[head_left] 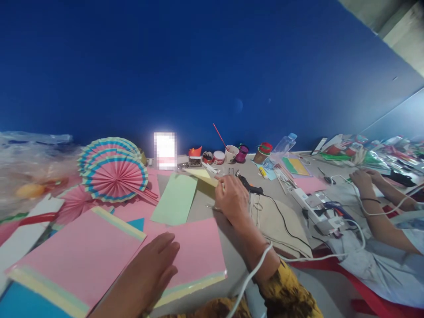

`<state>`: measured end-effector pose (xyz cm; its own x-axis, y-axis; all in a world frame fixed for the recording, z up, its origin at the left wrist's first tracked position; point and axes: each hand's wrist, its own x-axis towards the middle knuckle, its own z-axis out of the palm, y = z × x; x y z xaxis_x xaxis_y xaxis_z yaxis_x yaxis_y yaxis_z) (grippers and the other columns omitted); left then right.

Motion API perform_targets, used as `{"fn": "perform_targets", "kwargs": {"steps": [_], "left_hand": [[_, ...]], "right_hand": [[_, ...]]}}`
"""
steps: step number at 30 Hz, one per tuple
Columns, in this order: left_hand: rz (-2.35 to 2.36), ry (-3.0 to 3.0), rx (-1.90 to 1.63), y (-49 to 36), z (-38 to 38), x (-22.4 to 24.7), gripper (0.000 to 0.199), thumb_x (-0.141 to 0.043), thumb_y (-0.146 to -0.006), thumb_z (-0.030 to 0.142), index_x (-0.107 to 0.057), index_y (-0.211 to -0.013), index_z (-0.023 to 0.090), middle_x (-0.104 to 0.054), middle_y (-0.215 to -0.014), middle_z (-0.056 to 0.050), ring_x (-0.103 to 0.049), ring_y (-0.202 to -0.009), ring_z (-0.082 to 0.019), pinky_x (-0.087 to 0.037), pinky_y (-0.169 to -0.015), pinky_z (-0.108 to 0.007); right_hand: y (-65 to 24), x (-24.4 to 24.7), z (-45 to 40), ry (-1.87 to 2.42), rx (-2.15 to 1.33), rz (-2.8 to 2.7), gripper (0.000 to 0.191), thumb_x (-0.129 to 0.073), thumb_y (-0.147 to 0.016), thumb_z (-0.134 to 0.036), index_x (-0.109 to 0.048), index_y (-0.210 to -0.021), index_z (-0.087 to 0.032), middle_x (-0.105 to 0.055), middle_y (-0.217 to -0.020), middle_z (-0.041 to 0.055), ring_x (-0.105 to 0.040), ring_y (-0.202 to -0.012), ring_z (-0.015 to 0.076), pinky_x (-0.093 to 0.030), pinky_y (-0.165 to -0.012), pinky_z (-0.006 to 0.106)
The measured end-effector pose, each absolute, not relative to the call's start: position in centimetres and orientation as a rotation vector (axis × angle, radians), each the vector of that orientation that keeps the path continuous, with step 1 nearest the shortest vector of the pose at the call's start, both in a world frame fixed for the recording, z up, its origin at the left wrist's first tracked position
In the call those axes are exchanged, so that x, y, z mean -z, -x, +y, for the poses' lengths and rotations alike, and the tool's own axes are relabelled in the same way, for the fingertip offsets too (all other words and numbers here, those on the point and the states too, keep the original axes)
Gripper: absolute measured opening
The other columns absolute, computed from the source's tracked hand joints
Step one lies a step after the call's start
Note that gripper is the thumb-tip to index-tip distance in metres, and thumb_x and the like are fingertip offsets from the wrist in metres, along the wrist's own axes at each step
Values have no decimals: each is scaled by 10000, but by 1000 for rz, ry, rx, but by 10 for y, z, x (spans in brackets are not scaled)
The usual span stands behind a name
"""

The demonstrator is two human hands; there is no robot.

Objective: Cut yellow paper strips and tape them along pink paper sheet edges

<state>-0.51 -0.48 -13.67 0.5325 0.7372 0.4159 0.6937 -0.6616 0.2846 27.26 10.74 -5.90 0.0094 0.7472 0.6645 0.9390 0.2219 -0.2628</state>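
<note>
My right hand (232, 199) is closed on the edge of a pale yellow sheet of paper (206, 177), which is tilted up off the table. Part of that sheet lies behind my fingers. A light green sheet (175, 198) rests just left of it. My left hand (150, 267), fingers stretched out and holding nothing, hovers over or rests on a pink sheet with striped edging (198, 251); whether it touches, I cannot tell. Farther left lies another pink sheet with yellow and green borders (79, 256).
Folded paper fans (115, 176) stand at the left. Along the blue wall are a paper cup (231, 153), small tubs and a clear bottle (285, 145). Right of my hand lie a black glue gun (250, 185), a beige cloth (278, 221) and a power strip (314, 210). Another person's hands (362, 181) are farther right.
</note>
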Motion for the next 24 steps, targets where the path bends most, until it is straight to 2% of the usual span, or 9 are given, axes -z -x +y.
{"fn": "perform_targets", "kwargs": {"steps": [3,6,9,11,13,14,16,19,24], "left_hand": [[1377,-2527,-910,5,2,119,505,-571,-1009,370,-503,-1508,335,-662,-1455,-92,-686,-1266,-293,-630,-975,-388],[1601,-2331,-1179,-3,12,87,741,-606,-1007,407,-294,-1664,265,-502,-1550,-194,-598,-1363,-346,-625,-993,-462],[1692,-2497,-1401,-9,20,61,894,-725,-945,452,-281,-1686,224,-357,-1645,-242,-374,-1531,-438,-471,-1165,-615],[1599,-2673,-1332,-7,23,56,699,-751,-940,352,-486,-1575,233,-415,-1622,-221,-372,-1538,-436,-344,-1238,-647],[1373,-2828,-1117,1,20,64,297,-662,-987,226,-695,-1276,284,-649,-1430,-110,-513,-1453,-357,-283,-1261,-607],[1260,-2863,-996,6,17,72,205,-618,-1001,196,-720,-1149,295,-723,-1316,-61,-574,-1390,-323,-290,-1250,-577],[1111,-2844,-771,14,8,89,183,-562,-1020,195,-712,-1081,280,-770,-1203,-39,-654,-1256,-280,-402,-1151,-487],[1099,-2750,-686,15,-4,108,189,-536,-1032,233,-697,-1133,228,-765,-1177,-90,-691,-1114,-263,-508,-977,-408],[1183,-2682,-680,-4,-5,109,260,-621,-992,303,-684,-1223,201,-718,-1208,-152,-643,-1167,-328,-509,-1000,-469]], "right_hand": [[-280,40,87,1294,280,-1639,177,-541,-940,-83,-644,-927,-227,-763,-930,42,-682,-801,181,-499,-746,315],[-284,32,53,1060,144,-1712,187,-556,-946,-64,-640,-961,-231,-765,-959,60,-705,-839,184,-551,-746,319],[-288,39,21,897,3,-1919,222,-582,-931,-39,-660,-1025,-224,-780,-969,77,-728,-900,203,-592,-793,350],[-293,50,5,867,-89,-1998,224,-589,-932,-43,-669,-1040,-222,-790,-985,83,-734,-906,206,-605,-802,364],[-300,65,-7,933,-176,-2014,210,-587,-945,-64,-682,-1030,-231,-796,-987,81,-739,-913,209,-611,-803,371],[-303,73,-12,989,-225,-2016,202,-583,-954,-79,-690,-1019,-237,-798,-987,79,-742,-915,211,-610,-807,375],[-310,91,-19,1106,-323,-2015,192,-570,-967,-110,-705,-985,-246,-805,-973,76,-745,-903,213,-605,-812,384],[-317,114,-26,1201,-442,-2006,190,-551,-966,-157,-718,-936,-243,-813,-933,71,-746,-860,214,-594,-812,390],[-318,129,-28,1256,-480,-1928,174,-548,-949,-188,-706,-891,-235,-812,-896,72,-749,-853,213,-587,-799,375]]}}
